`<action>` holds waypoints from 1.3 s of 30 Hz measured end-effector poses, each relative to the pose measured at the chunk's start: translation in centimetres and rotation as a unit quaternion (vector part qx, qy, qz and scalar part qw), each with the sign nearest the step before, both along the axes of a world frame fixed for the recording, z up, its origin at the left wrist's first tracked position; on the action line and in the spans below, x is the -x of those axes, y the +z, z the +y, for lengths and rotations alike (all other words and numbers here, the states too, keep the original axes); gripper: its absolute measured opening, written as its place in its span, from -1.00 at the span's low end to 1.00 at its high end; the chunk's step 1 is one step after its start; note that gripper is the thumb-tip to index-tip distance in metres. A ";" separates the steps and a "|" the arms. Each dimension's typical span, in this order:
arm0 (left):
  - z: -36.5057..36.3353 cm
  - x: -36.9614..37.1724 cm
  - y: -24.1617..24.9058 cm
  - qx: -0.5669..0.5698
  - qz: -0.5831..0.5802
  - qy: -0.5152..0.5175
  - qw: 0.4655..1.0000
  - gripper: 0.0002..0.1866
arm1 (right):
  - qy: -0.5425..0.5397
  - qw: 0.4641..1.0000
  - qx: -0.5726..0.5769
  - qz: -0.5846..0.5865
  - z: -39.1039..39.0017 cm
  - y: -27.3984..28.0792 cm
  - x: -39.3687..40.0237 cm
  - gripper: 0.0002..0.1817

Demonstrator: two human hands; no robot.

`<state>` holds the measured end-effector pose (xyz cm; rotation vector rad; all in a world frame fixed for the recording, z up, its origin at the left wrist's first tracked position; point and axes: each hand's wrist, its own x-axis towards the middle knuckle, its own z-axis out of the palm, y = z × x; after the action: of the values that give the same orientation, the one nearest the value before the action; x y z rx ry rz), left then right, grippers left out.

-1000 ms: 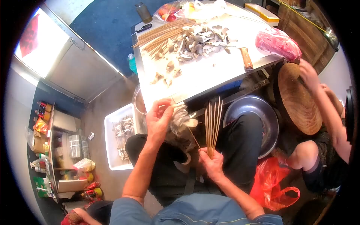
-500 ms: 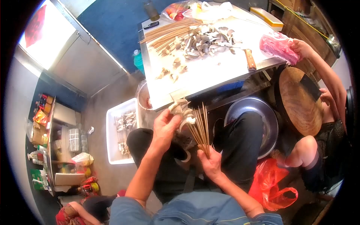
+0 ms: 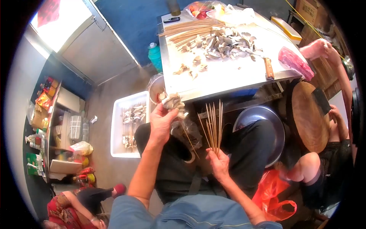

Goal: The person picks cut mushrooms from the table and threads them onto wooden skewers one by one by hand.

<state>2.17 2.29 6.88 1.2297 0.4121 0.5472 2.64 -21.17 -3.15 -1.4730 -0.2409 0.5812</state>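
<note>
My left hand point(image 3: 160, 124) pinches a cluster of grey-white oyster mushrooms point(image 3: 174, 104), threaded on a thin wooden skewer point(image 3: 190, 141) that slants down to the right. In my right hand point(image 3: 220, 164) is a fanned bundle of bamboo skewers point(image 3: 214, 128), points up. Both hands are above my lap, apart from each other. Beyond them, a pile of torn mushrooms point(image 3: 228, 44) and loose skewers point(image 3: 187, 28) lie on the white table point(image 3: 228, 78). On the floor at the left, a white tray point(image 3: 114, 131) holds several mushroom skewers point(image 3: 131, 124).
A wood-handled knife point(image 3: 269, 69) and raw meat point(image 3: 294, 63) lie at the table's right. A co-worker's hand point(image 3: 335, 114) is by a round chopping board point(image 3: 309, 110). A metal basin point(image 3: 278, 133) and red bag point(image 3: 268, 191) are beside my leg; another person point(image 3: 72, 210) sits lower left.
My left hand has moved left with the mushroom skewer, away from the bundle in my right hand. The co-worker's hand has let go of the meat. The view has shifted.
</note>
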 end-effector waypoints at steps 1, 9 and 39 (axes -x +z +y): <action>0.1 0.1 -0.4 0.004 -0.001 0.009 1.000 -0.57 | 0.012 0.998 -0.033 0.055 0.0 0.0 0.1 -0.76; 0.2 0.3 -1.9 0.040 -0.022 0.019 0.999 -0.61 | 0.061 0.991 -0.059 0.106 0.9 0.2 1.2 -0.76; 0.6 0.7 -3.3 0.056 -0.038 0.064 0.996 -0.60 | 0.057 0.994 -0.008 0.090 2.1 0.1 0.9 -0.82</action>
<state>1.49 2.91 3.61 1.0769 0.4529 0.6704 1.72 -19.11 -3.05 -1.3877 -0.1890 0.7972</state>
